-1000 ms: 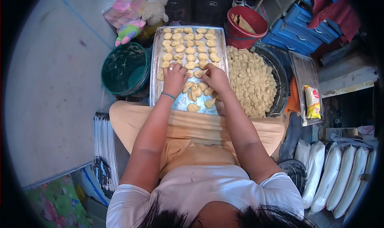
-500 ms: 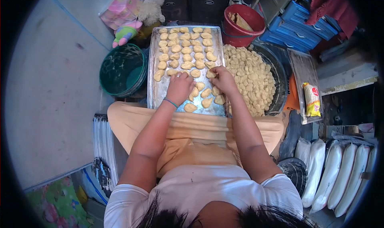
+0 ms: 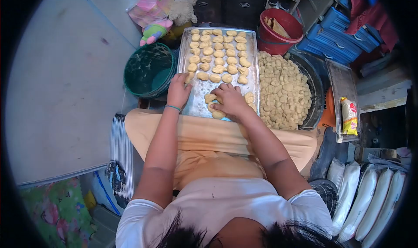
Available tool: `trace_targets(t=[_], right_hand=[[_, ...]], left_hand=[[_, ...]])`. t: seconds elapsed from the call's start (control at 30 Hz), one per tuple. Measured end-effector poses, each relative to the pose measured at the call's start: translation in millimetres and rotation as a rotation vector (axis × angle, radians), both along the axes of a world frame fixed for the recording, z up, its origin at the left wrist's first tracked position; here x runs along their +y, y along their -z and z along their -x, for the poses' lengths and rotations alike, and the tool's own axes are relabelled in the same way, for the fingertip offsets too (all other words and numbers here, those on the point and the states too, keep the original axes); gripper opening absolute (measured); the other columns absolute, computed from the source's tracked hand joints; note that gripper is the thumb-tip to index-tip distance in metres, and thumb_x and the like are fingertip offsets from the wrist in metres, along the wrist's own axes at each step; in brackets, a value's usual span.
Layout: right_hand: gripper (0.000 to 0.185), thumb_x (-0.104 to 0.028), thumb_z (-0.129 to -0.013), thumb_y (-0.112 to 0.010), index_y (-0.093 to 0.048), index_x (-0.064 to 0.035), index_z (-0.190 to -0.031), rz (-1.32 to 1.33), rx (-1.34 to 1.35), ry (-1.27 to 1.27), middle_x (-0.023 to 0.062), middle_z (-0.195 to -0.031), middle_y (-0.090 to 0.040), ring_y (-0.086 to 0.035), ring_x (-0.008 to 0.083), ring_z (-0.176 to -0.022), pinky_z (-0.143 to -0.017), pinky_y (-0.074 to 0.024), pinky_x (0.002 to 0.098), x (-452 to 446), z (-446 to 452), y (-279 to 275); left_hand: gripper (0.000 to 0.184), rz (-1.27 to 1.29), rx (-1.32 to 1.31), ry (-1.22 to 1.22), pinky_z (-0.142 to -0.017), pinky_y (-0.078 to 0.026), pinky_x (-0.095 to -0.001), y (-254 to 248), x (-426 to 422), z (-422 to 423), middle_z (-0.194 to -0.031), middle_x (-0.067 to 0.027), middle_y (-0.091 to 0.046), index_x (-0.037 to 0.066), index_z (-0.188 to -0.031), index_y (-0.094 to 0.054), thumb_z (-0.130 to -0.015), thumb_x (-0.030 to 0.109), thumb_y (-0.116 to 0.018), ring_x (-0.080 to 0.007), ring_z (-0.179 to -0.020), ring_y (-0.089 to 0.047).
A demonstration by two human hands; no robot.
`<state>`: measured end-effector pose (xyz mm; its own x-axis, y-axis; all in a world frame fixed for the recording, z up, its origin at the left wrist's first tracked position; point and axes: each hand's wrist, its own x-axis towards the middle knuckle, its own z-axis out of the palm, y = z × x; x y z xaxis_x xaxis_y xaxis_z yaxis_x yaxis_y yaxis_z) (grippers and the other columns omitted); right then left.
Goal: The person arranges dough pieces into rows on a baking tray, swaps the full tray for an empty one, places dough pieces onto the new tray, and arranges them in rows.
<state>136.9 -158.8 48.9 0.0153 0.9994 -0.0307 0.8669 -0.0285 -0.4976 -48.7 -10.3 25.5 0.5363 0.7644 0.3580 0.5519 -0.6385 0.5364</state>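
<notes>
A metal tray (image 3: 198, 101) lies before me, with rows of pale dough pieces (image 3: 219, 61) on its far part. My left hand (image 3: 179, 89) is at the tray's left edge, its fingertips closed on the dough piece (image 3: 189, 78) at the left end of the nearest row. Over the near part of the tray, my right hand (image 3: 230, 99) reaches across a loose group of dough pieces (image 3: 217, 114). Its fingers are curled over some of them, and what lies under the fingers is partly hidden. More loose pieces (image 3: 249, 97) sit just right of this hand.
A wide dark tub (image 3: 317, 98) heaped with dough pieces stands right of the tray. A green bucket (image 3: 150, 69) is at the left, a red bucket (image 3: 281, 31) at the back right. Farther right, a yellow packet (image 3: 349, 116) rests on another tray.
My left hand has moved left to the end of the nearest row. My right hand has come back toward me over the loose pieces. That row is now straighter, and the view has shifted.
</notes>
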Motion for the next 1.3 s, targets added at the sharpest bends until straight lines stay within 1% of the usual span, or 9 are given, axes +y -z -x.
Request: trace_targets(t=[0.2, 0.33, 0.43, 0.73, 0.83, 1.03, 1.13, 1.2, 1.3], right_hand=[[0.036, -0.032, -0.078, -0.072, -0.065, -0.0145, -0.109, -0.134, 0.125, 0.103, 0.0063, -0.102, -0.060, -0.054, 0.0268, -0.106, -0.088, -0.0379, 0.0409, 18, -1, 3], [0.027, -0.020, -0.079, -0.068, -0.066, -0.0140, -0.105, -0.423, -0.075, 0.183, 0.0048, -0.100, -0.061, -0.055, 0.0248, -0.101, -0.087, -0.0377, 0.0405, 58, 17, 8], [0.027, -0.020, -0.078, -0.068, -0.067, -0.0158, -0.105, -0.333, -0.241, 0.144, 0.0033, -0.100, -0.061, -0.055, 0.0234, -0.101, -0.088, -0.0366, 0.0415, 81, 18, 28], [0.034, -0.021, -0.075, -0.072, -0.065, -0.0159, -0.108, -0.358, -0.070, 0.223, 0.0048, -0.098, -0.060, -0.055, 0.0254, -0.103, -0.087, -0.0385, 0.0423, 55, -3, 14], [0.039, -0.026, -0.074, -0.073, -0.065, -0.0138, -0.111, -0.162, 0.033, 0.213, 0.0080, -0.101, -0.059, -0.056, 0.0291, -0.104, -0.086, -0.0430, 0.0447, 28, -22, 8], [0.028, -0.023, -0.079, -0.070, -0.068, -0.0063, -0.101, 0.101, 0.327, 0.155, 0.0141, -0.100, -0.064, -0.063, 0.0310, -0.096, -0.083, -0.0500, 0.0417, 8, -36, 24], [0.021, -0.015, -0.078, -0.068, -0.068, -0.0039, -0.096, -0.098, 0.375, 0.099, 0.0143, -0.093, -0.066, -0.065, 0.0300, -0.088, -0.077, -0.0518, 0.0385, 3, -40, 22], [0.018, -0.013, -0.077, -0.068, -0.069, -0.0030, -0.093, 0.043, 0.403, 0.121, 0.0143, -0.089, -0.067, -0.066, 0.0285, -0.086, -0.076, -0.0517, 0.0375, 7, -39, 15], [0.017, -0.012, -0.077, -0.068, -0.069, -0.0033, -0.092, -0.050, 0.401, 0.239, 0.0161, -0.092, -0.068, -0.067, 0.0276, -0.085, -0.075, -0.0518, 0.0360, 17, -31, 6]], left_hand=[[0.025, 0.022, -0.012, 0.020, -0.085, -0.050, -0.0386, 7, 8, -6, -0.103, -0.0147, -0.064, 0.003, -0.099, -0.067, -0.075, -0.004, -0.061, -0.0340, -0.097, -0.061], [0.021, 0.044, -0.051, 0.070, -0.083, -0.050, -0.0386, 5, 5, -9, -0.100, -0.0155, -0.064, 0.001, -0.094, -0.065, -0.075, -0.005, -0.059, -0.0345, -0.095, -0.062], [0.020, 0.093, -0.040, 0.052, -0.083, -0.050, -0.0389, 2, 3, -13, -0.100, -0.0161, -0.063, 0.001, -0.093, -0.064, -0.075, -0.006, -0.059, -0.0349, -0.095, -0.062], [0.016, 0.062, -0.114, 0.087, -0.083, -0.049, -0.0418, 5, 7, -18, -0.099, -0.0162, -0.061, 0.003, -0.092, -0.065, -0.077, -0.001, -0.061, -0.0357, -0.095, -0.061], [0.019, -0.193, 0.029, 0.023, -0.084, -0.048, -0.0437, -10, -7, -19, -0.101, -0.0164, -0.060, 0.005, -0.097, -0.064, -0.078, 0.003, -0.062, -0.0370, -0.097, -0.059], [0.021, 0.333, 0.121, 0.485, -0.086, -0.048, -0.0402, -10, -51, -18, -0.104, -0.0161, -0.057, 0.003, -0.099, -0.065, -0.079, 0.011, -0.069, -0.0364, -0.098, -0.058], [0.025, 0.387, 0.114, 0.437, -0.082, -0.049, -0.0381, 1, -41, -7, -0.095, -0.0162, -0.061, 0.003, -0.100, -0.064, -0.078, 0.011, -0.073, -0.0325, -0.092, -0.061], [0.026, 0.369, 0.019, 0.313, -0.077, -0.050, -0.0353, -2, -34, -2, -0.091, -0.0153, -0.062, 0.002, -0.098, -0.063, -0.076, 0.008, -0.075, -0.0274, -0.084, -0.062], [0.026, 0.540, 0.015, 0.035, -0.080, -0.049, -0.0382, -20, -21, -3, -0.097, -0.0182, -0.062, 0.001, -0.101, -0.064, -0.076, 0.007, -0.072, -0.0313, -0.090, -0.062]])
